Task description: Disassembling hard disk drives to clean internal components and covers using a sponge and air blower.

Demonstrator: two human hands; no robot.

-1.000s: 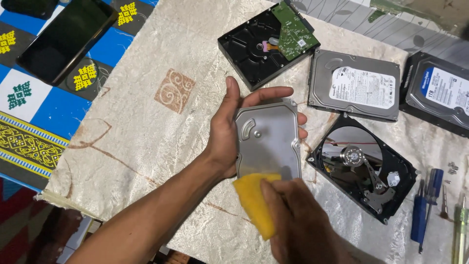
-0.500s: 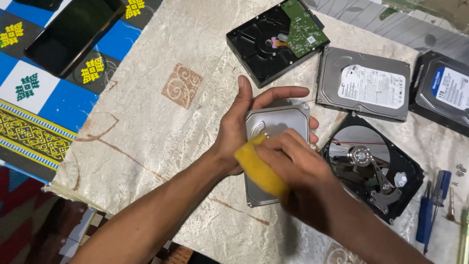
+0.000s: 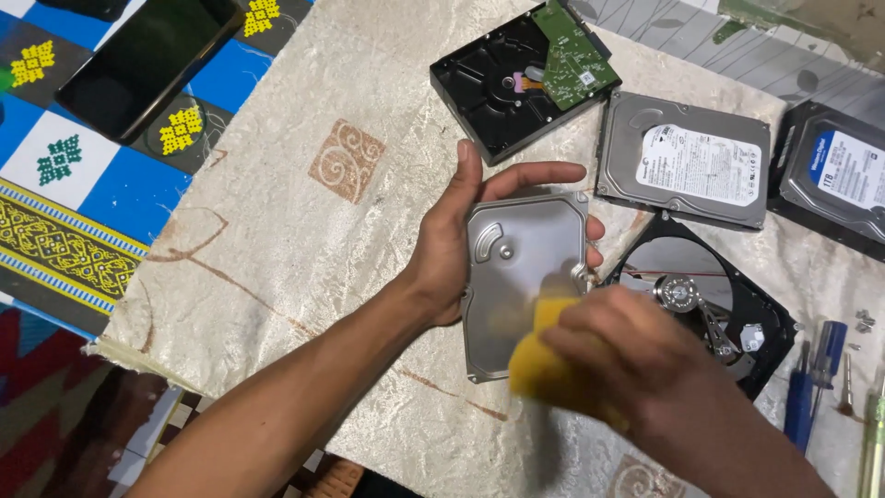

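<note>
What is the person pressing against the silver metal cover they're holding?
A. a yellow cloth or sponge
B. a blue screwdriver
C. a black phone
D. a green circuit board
A: the right hand presses a yellow cloth or sponge onto the silver metal cover, which the left hand grips by its edge.

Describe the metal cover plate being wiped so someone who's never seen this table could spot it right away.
On the cream cloth, find the left hand near the middle. It holds the silver cover plate, with the right hand pressing a yellow sponge on its lower part. Unlike the hard drives around it, it is one thin bare sheet: no label, platter or circuit board.
</note>
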